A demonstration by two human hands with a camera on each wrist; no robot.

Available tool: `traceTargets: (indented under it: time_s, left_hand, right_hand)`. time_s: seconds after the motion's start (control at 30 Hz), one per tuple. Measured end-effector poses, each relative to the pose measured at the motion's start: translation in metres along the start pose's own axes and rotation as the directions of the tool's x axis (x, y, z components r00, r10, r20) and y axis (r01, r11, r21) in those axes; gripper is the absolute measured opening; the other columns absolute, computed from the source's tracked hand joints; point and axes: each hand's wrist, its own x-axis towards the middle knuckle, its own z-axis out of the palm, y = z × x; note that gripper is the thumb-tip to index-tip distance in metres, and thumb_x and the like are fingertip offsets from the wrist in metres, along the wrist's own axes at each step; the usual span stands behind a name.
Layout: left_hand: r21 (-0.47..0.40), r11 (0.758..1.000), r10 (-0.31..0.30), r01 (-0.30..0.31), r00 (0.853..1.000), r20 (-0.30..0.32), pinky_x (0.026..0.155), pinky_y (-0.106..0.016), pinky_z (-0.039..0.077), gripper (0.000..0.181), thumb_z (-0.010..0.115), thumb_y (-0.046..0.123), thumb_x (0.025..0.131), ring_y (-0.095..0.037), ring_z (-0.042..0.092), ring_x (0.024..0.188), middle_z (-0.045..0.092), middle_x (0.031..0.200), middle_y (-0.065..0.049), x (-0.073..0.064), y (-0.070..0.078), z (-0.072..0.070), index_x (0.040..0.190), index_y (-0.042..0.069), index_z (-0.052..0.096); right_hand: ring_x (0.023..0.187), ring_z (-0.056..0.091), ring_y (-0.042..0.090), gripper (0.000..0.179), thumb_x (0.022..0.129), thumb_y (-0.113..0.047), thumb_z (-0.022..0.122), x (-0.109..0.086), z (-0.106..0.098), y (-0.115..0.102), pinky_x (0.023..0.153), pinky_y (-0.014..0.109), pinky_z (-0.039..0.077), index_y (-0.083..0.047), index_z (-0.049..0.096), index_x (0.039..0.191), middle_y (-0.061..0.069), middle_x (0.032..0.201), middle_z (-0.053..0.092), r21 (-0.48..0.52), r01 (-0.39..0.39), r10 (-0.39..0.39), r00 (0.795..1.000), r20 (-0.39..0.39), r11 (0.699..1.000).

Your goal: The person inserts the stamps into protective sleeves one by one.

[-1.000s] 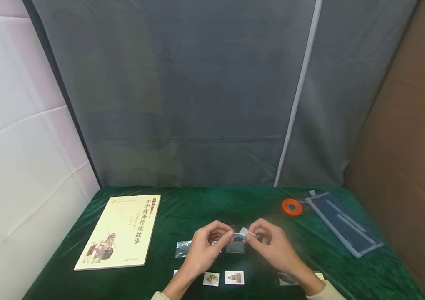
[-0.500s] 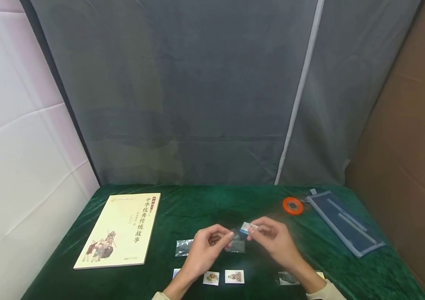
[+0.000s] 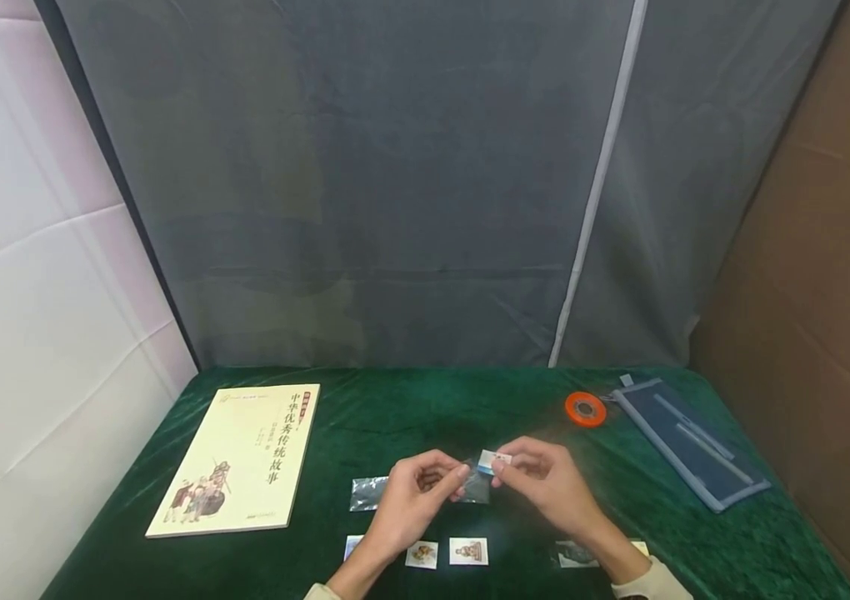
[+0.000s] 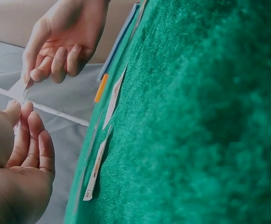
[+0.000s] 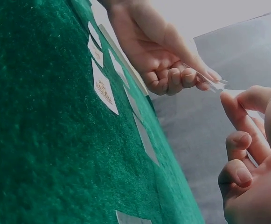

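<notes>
My left hand (image 3: 412, 497) pinches a small clear plastic sleeve (image 5: 214, 84) between thumb and forefinger, the other fingers curled beneath. To its right my right hand (image 3: 551, 486) pinches a small white-and-blue stamp (image 3: 494, 462) by its right end. In the head view the stamp's left edge lies close to the left fingertips, above the table; whether it touches the sleeve I cannot tell. Below the hands lie a stamp with a seated figure (image 3: 468, 551), a stamp with a brownish picture (image 3: 422, 555), and another stamp (image 3: 352, 544) partly hidden by the left forearm.
Clear sleeves lie behind the left hand (image 3: 367, 494) and under the hands. Another clear sleeve (image 3: 575, 555) and a yellowish piece (image 3: 641, 548) lie by the right forearm. A cream book (image 3: 237, 458) lies left; an orange tape roll (image 3: 586, 409) and blue mesh pouch (image 3: 687, 442) lie right.
The right hand first drew the stamp away from the left fingertips and turned it so its picture side shows more, then brought it slightly back left. The left hand stayed nearly still.
</notes>
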Motion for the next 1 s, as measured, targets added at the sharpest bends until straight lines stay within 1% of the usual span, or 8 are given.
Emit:
traceTargets:
  time_s: [0.2, 0.37, 0.43, 0.6, 0.7, 0.87, 1.0]
  left_hand:
    - [0.0, 1.0, 0.0, 0.0, 1.0, -0.001, 0.071, -0.023, 0.059, 0.017, 0.077, 0.034, 0.103, -0.022, 0.078, 0.079, 0.082, 0.09, -0.013, 0.0, 0.0, 0.0, 0.101, 0.018, 0.079]
    - [-0.018, 1.0, -0.008, 0.008, 1.0, -0.002, 0.072, -0.023, 0.059, 0.016, 0.078, 0.034, 0.102, -0.02, 0.078, 0.079, 0.082, 0.091, -0.013, -0.001, 0.0, 0.001, 0.102, 0.018, 0.079]
    - [-0.028, 1.0, -0.012, 0.012, 1.0, 0.002, 0.074, -0.024, 0.06, 0.015, 0.079, 0.034, 0.101, -0.019, 0.078, 0.081, 0.082, 0.092, -0.011, -0.001, 0.0, 0.001, 0.102, 0.019, 0.079]
    - [0.003, 1.0, -0.011, 0.011, 1.0, 0.005, 0.085, -0.024, 0.061, 0.014, 0.079, 0.035, 0.101, -0.014, 0.079, 0.089, 0.083, 0.098, -0.001, -0.001, 0.0, 0.001, 0.105, 0.021, 0.079]
    - [0.005, 1.0, -0.012, 0.012, 1.0, 0.01, 0.089, -0.023, 0.06, 0.014, 0.078, 0.034, 0.102, -0.012, 0.079, 0.094, 0.084, 0.101, 0.001, -0.001, 0.001, 0.0, 0.107, 0.022, 0.079]
    - [-0.007, 1.0, -0.019, 0.019, 1.0, 0.024, 0.091, -0.023, 0.06, 0.014, 0.078, 0.034, 0.102, -0.015, 0.08, 0.097, 0.084, 0.102, 0.003, -0.002, 0.002, 0.0, 0.108, 0.022, 0.078]
    - [-0.006, 1.0, -0.015, 0.016, 0.999, 0.037, 0.09, -0.023, 0.059, 0.014, 0.078, 0.035, 0.102, -0.013, 0.079, 0.097, 0.084, 0.101, 0.004, -0.004, 0.003, 0.001, 0.108, 0.022, 0.079]
  right_hand:
    - [0.085, 0.08, 0.03, 0.01, 0.104, -0.01, 0.073, -0.001, 0.0, -0.001, 0.081, 0.032, 0.059, -0.01, 0.076, 0.113, 0.013, 0.091, 0.083, 0.025, 0.006, -0.007, 0.999, 0.036, 1.0]
    - [0.084, 0.08, 0.03, 0.009, 0.103, -0.011, 0.073, -0.001, 0.001, -0.003, 0.082, 0.032, 0.059, -0.01, 0.077, 0.111, 0.012, 0.091, 0.083, 0.027, -0.006, 0.005, 0.999, 0.05, 1.0]
    - [0.084, 0.08, 0.03, 0.008, 0.103, -0.012, 0.074, -0.001, 0.001, -0.003, 0.082, 0.032, 0.059, -0.011, 0.077, 0.11, 0.01, 0.09, 0.083, 0.024, -0.016, 0.015, 0.998, 0.056, 1.0]
    - [0.086, 0.08, 0.026, 0.007, 0.103, -0.016, 0.075, -0.001, 0.002, -0.001, 0.084, 0.033, 0.06, -0.013, 0.078, 0.108, 0.007, 0.09, 0.083, 0.013, -0.055, 0.054, 0.996, 0.077, 0.998]
    - [0.089, 0.08, 0.024, 0.006, 0.104, -0.018, 0.075, -0.001, 0.004, 0.001, 0.086, 0.033, 0.06, -0.015, 0.078, 0.108, 0.007, 0.091, 0.083, 0.008, -0.078, 0.077, 0.992, 0.095, 0.997]
    - [0.09, 0.079, 0.021, 0.005, 0.103, -0.021, 0.076, -0.003, 0.007, 0.002, 0.086, 0.031, 0.058, -0.016, 0.078, 0.105, 0.006, 0.089, 0.083, -0.006, -0.091, 0.091, 0.988, 0.125, 0.996]
    - [0.089, 0.078, 0.018, 0.007, 0.103, -0.022, 0.077, -0.003, 0.01, 0.003, 0.086, 0.029, 0.057, -0.016, 0.078, 0.104, 0.003, 0.087, 0.083, -0.009, -0.089, 0.089, 0.983, 0.158, 0.996]
